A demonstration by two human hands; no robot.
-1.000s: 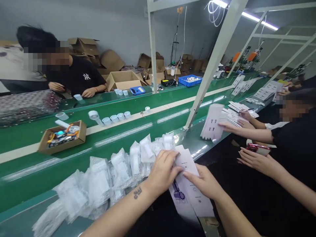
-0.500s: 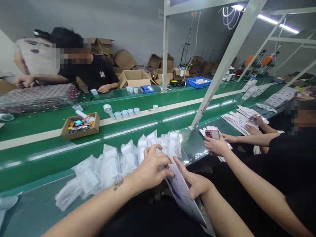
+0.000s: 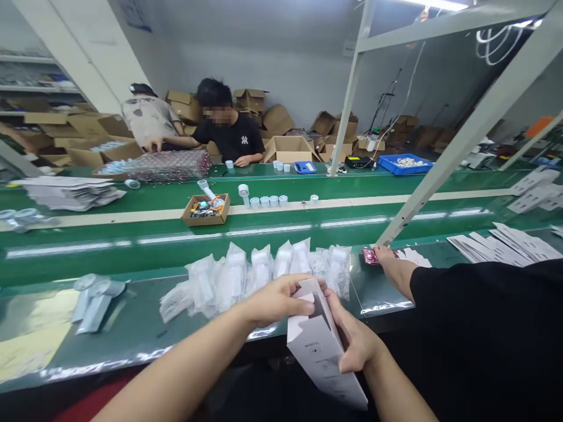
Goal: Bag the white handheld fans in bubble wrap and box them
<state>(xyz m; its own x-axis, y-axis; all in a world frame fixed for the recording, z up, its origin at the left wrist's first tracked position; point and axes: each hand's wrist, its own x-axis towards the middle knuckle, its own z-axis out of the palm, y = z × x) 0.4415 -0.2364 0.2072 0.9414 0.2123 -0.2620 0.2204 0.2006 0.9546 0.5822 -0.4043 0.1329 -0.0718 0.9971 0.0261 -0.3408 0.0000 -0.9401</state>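
Observation:
A white printed cardboard box [image 3: 314, 351] is held between my two hands in front of my body, tilted, its upper end unfolded with flaps standing out. My left hand [image 3: 281, 302] grips the top end, the thumb lying over a flap. Along the right side, the fingers of my right hand [image 3: 354, 334] wrap the box wall, thumb on the printed face. Just beyond my hands, a row of clear plastic bags with white parts inside [image 3: 235, 272] lies on the green bench [image 3: 149, 328].
Pale blue plastic parts [image 3: 97, 296] lie at the left. A small carton of tools [image 3: 206, 211] sits on the conveyor [image 3: 153, 231]. At the right, a co-worker's hand [image 3: 387, 258] is by a red phone [image 3: 370, 256] near a slanted metal post [image 3: 422, 187]. Flat white boxes [image 3: 501, 246] lie farther right.
The flat carton between my hands has opened out into a box shape. My view has swung left. The co-worker on the right has lowered the phone to the bench.

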